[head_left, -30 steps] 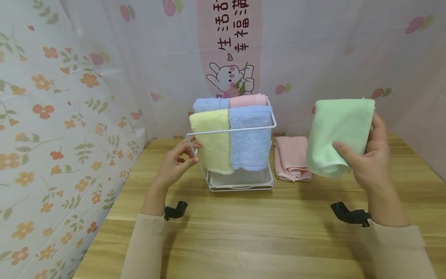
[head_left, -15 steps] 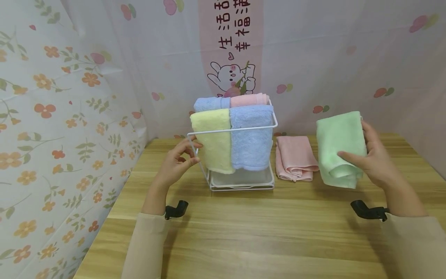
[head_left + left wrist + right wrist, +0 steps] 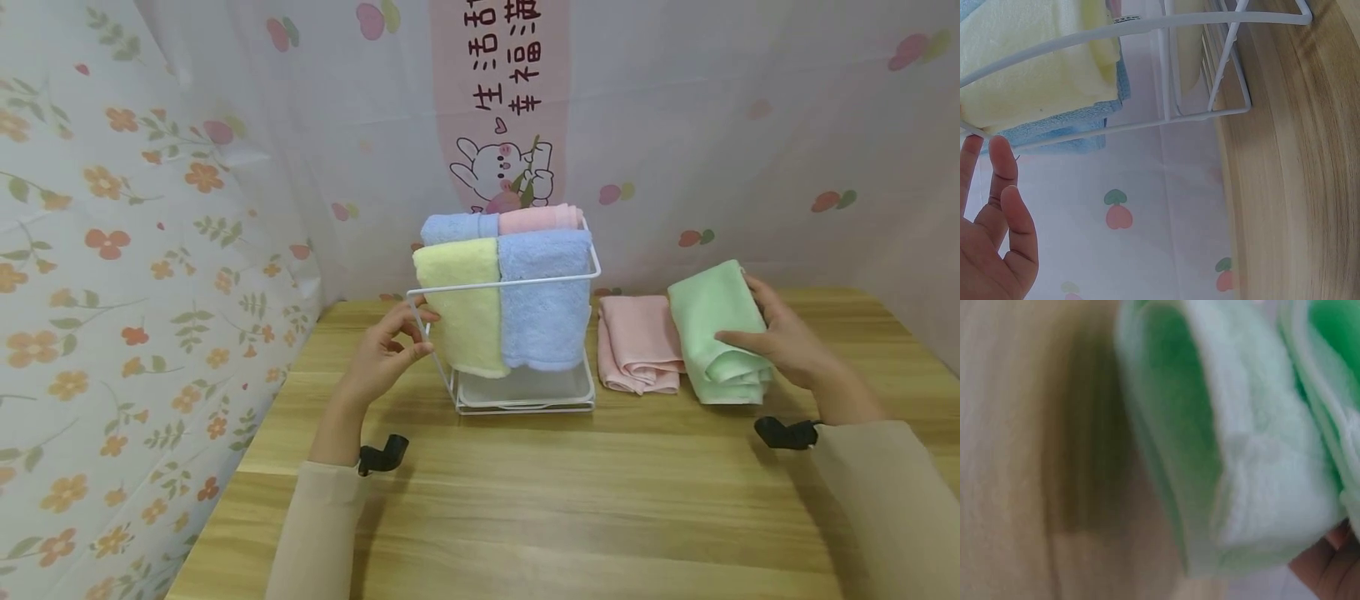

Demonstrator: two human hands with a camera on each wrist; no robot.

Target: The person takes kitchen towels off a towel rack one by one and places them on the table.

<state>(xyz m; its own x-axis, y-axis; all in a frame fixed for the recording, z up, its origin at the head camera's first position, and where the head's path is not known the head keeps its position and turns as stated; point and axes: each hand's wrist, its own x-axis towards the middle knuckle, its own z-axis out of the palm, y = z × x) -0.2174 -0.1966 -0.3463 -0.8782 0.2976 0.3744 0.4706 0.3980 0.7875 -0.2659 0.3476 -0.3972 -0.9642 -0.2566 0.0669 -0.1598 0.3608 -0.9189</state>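
A white wire rack (image 3: 465,286) stands at the table's middle, two rows of folded towels in it. A yellow towel (image 3: 465,325) and a blue towel (image 3: 543,312) hang in front; another blue towel (image 3: 459,227) and a pink towel (image 3: 540,218) show behind. My left hand (image 3: 386,346) holds the rack's left side, thumb and fingertips at its wires; the left wrist view shows fingertips at a wire (image 3: 1094,132). My right hand (image 3: 795,342) grips a folded green towel (image 3: 716,321), thumb in front, other fingers mostly hidden behind. The towel's lower end is close over the table.
A folded pink towel (image 3: 641,342) lies on the wooden table (image 3: 562,500) between the rack and the green towel. A white tray (image 3: 525,386) forms the rack's base. A printed curtain (image 3: 675,108) hangs behind, and a floral one (image 3: 157,333) to the left.
My right hand has lowered the green towel toward the table, beside the pink one, tilting it leftward at the bottom right. My left hand has stayed at the rack.
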